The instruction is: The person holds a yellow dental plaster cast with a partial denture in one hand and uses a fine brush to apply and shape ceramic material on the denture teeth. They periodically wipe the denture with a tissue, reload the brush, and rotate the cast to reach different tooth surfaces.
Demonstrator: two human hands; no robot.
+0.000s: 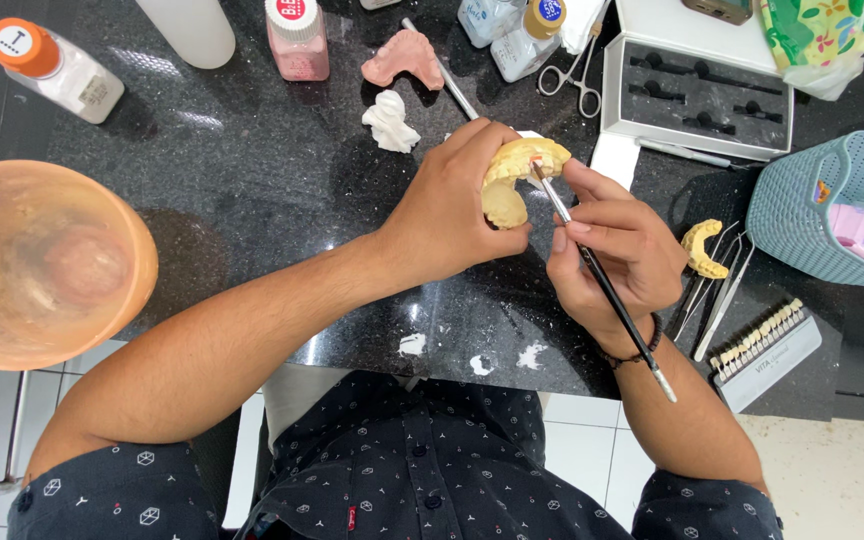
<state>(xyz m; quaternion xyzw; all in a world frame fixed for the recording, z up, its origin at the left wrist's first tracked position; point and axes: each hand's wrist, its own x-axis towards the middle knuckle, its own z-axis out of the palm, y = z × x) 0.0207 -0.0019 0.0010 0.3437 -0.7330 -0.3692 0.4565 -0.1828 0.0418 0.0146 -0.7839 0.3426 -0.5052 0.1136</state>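
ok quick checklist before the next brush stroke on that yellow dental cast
1. Yellow dental cast held firmly in left hand: ok, fingers wrap round it above the black countertop.
2. Thin brush in right hand, pencil grip: ok.
3. Brush tip on the cast: ok, it meets the top edge.
4. Material loaded on the tip: cannot tell, too small.
5. Second yellow cast piece clear of the right wrist: ok, apart, beside the metal instruments.

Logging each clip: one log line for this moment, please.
left hand: holds yellow teeth cast | right hand: holds thin brush, tip on cast | surface: black counter
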